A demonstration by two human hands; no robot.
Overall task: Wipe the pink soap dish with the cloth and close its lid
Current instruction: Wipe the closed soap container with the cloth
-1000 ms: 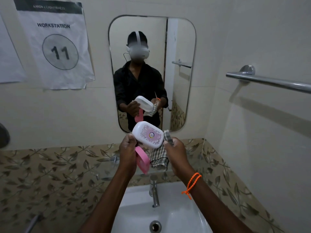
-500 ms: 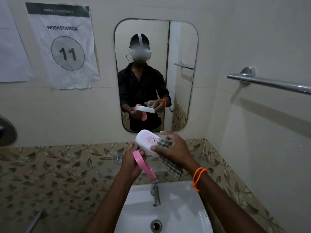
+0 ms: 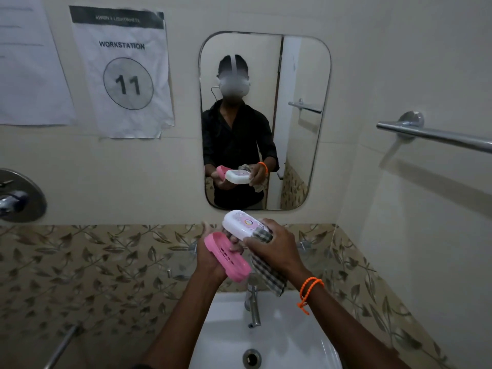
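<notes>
The pink soap dish stands open above the sink, its slotted pink base tilted toward me. My left hand grips it from the left and underneath. The white lid, printed with a pink pattern, is raised at the far side of the base. My right hand presses a checked cloth against the lid's right end, and the cloth's loose end hangs down below the hand. An orange band circles my right wrist.
A white sink with a chrome tap lies directly below my hands. A mirror hangs on the wall ahead. A steel towel bar juts from the right wall. A wall valve sits at left, beside paper signs.
Both hands have come lower and nearer with the dish. The pink base has swung up from edge-on, showing its slotted inside. My right hand with the cloth has slid to the lid's right end.
</notes>
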